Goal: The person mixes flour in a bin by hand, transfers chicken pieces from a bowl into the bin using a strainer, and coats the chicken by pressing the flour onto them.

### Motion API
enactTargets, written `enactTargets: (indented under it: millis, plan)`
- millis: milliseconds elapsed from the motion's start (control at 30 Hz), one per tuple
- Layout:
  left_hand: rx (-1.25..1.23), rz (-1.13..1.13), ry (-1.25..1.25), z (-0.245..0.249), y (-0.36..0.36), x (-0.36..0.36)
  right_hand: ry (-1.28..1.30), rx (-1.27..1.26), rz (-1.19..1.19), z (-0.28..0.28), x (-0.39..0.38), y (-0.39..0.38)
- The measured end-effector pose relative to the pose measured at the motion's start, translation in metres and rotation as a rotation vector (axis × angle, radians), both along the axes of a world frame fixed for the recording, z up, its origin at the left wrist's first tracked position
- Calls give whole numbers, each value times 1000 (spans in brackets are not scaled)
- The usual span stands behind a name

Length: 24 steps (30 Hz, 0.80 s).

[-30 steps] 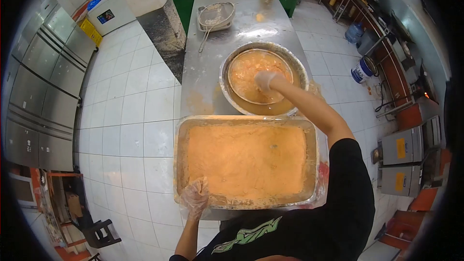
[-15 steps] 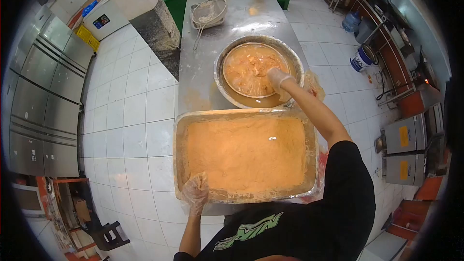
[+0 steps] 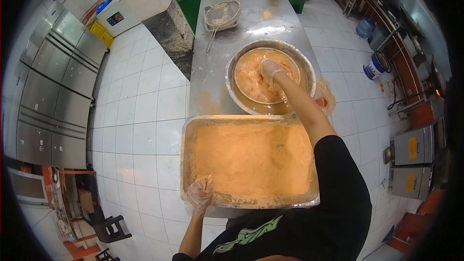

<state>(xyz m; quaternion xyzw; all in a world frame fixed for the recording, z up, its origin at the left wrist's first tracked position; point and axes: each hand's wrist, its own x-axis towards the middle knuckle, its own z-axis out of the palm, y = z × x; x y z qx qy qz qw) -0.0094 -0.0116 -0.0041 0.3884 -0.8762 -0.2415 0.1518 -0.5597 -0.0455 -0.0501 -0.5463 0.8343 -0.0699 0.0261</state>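
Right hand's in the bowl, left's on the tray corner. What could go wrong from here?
1. The right hand is in wet coated pieces in the round bowl; lifting it out may drip marinade on the steel table.
2. The tray of orange breading seems to overhang the table's left edge, with the left hand on that corner; pressing down might tip it and spill breading.

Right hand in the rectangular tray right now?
No, the right hand is in the round bowl beyond the tray.
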Motion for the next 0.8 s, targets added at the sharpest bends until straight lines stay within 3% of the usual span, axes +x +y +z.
enactTargets:
  millis: [33, 133, 233, 367, 433, 567, 633, 700, 767, 800]
  plan:
    - [10, 9, -14, 1, 1, -1, -65, 38, -17, 11, 2, -1]
    - [34, 3, -48, -4, -1, 4, -258, 483, -131, 84, 16, -8]
    - [-29, 10, -1, 1, 1, -1, 6, -29, -156, 6, 22, 4]
    - [-11, -21, 84, -3, 3, 0, 48, 7, -124, -16, 28, 35]
    - [-2, -39, 86, 6, 1, -2, -44, 156, -132, 41, 31, 49]
    - [37, -16, 24, 18, -11, -19, -19, 43, -338, 47, -17, 93]
    - [106, 18, -137, 48, -33, -56, -1, 25, -410, 19, -44, 106]
    - [99, -102, 73, 51, -64, -103, -61, 3, -514, 26, -42, 109]
    - [-43, -319, -82, 94, -83, -173, -79, -18, -567, 23, -40, 111]
    - [-239, -386, -20, 33, -121, -200, -62, -32, -568, 16, -43, 109]
